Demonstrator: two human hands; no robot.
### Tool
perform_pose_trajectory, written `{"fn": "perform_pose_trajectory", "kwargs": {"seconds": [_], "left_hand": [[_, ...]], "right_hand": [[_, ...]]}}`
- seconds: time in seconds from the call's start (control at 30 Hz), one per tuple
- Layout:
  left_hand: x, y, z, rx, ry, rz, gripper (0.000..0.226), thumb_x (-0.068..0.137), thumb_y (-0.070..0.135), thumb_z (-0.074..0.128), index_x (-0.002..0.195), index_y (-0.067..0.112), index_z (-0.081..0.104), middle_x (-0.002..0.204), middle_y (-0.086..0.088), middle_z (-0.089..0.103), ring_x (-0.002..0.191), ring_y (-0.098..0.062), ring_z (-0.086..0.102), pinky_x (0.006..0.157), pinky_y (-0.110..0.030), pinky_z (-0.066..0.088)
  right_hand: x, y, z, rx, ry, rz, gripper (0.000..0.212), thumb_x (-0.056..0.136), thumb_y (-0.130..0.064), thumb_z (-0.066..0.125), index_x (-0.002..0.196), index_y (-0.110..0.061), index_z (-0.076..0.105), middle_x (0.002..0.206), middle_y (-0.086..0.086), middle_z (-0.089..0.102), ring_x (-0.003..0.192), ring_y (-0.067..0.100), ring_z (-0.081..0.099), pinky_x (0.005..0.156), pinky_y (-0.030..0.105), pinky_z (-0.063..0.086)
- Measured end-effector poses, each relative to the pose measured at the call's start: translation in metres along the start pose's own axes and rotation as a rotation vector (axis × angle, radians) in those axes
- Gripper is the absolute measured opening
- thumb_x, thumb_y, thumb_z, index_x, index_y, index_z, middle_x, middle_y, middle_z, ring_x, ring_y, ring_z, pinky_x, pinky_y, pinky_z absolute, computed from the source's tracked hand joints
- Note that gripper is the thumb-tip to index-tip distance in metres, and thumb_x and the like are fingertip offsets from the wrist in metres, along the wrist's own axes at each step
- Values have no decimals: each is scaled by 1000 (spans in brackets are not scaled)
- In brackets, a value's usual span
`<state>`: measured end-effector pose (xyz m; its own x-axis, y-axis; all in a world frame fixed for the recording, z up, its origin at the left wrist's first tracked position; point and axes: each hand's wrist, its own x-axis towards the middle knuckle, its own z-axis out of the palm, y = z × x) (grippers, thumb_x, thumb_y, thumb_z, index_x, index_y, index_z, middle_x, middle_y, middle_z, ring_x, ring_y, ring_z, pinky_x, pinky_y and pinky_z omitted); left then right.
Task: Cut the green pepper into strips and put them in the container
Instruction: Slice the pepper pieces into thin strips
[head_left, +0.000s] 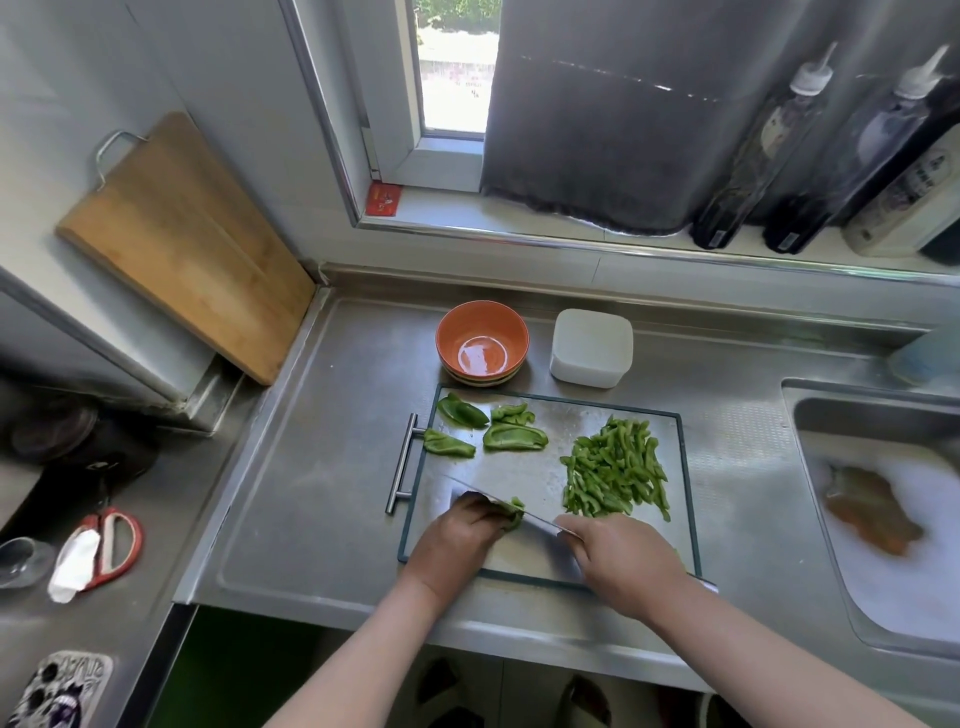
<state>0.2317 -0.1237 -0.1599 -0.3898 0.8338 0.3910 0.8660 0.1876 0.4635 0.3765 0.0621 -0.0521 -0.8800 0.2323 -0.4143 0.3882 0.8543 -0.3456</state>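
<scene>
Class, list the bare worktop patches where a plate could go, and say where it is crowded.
Bare steel lies left of the handle of the cutting board, and between that board and the sink. Crowded: the board, under pepper pieces, strips, knife, left hand and right hand.

Seen from above, the left hand (457, 535) and left forearm (374, 649) lie at 6 o'clock in the frame, the right hand (623, 556) and right forearm (753, 649) at 5 o'clock. All are bare, uncovered up to the frame edge. Lower at 6 o'clock, dark slippers (434, 680), blurred, cover two feet.
</scene>
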Motion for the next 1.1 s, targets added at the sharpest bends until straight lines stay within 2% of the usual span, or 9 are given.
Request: {"fn": "perform_pose_trajectory", "kwargs": {"seconds": [0.17,0.27,0.37,0.47,0.57,0.67,0.73,0.9,1.1], "left_hand": [[-1,1,1,7,1,-14,12,86,11,74,98,14,76,100,1,72,101,-16,62,83,-30,56],[0,4,0,5,24,-14,10,89,12,70,96,13,76,99,0,72,100,-17,63,85,-29,55],[1,6,0,-9,43,-25,12,90,14,65,94,12,76,98,0,72,100,-17,63,85,-30,55],[2,5,0,-12,43,-36,15,93,18,62,95,12,76,97,0,72,98,-18,63,85,-30,55],[2,4,0,-10,42,-31,19,94,20,61,100,13,77,99,0,73,96,-19,63,86,-29,54],[0,3,0,14,25,-4,18,91,17,63,102,14,77,100,1,73,98,-17,61,87,-26,53],[0,2,0,12,19,1,17,90,16,65,102,15,77,100,2,73,99,-16,61,87,-27,53],[2,6,-3,-11,48,-21,17,92,19,63,101,15,77,100,2,73,100,-15,61,86,-26,54],[0,4,-1,-11,37,-27,10,91,14,69,97,12,76,99,-1,72,98,-20,64,79,-33,57]], "right_hand": [[16,-10,-1,79,-67,42,25,103,-31,36,81,-32,47,78,-2,62,75,26,58,66,38,46],[34,-26,0,82,-64,37,26,104,-36,36,97,-30,61,93,4,69,85,29,62,69,38,50],[44,-36,-1,46,-44,2,31,105,-38,37,116,-31,65,105,4,71,94,29,63,68,34,45],[38,-34,-2,21,-9,-31,32,106,-39,36,119,-31,64,104,6,72,93,30,64,67,35,44],[21,-24,-1,20,16,-32,30,104,-38,36,121,-35,61,97,5,72,86,30,65,69,39,53],[7,-11,-1,33,20,-23,23,103,-39,36,102,-33,58,86,-1,70,77,26,62,67,40,52],[1,-5,-3,28,10,-8,21,103,-38,36,86,-33,47,80,-1,65,72,24,58,65,39,50],[3,-7,-4,32,-39,18,23,103,-34,37,81,-34,45,75,-3,59,70,24,55,63,38,45],[29,-31,0,51,-60,58,29,102,-34,37,108,-28,64,95,4,70,86,31,63,72,39,54]]}}
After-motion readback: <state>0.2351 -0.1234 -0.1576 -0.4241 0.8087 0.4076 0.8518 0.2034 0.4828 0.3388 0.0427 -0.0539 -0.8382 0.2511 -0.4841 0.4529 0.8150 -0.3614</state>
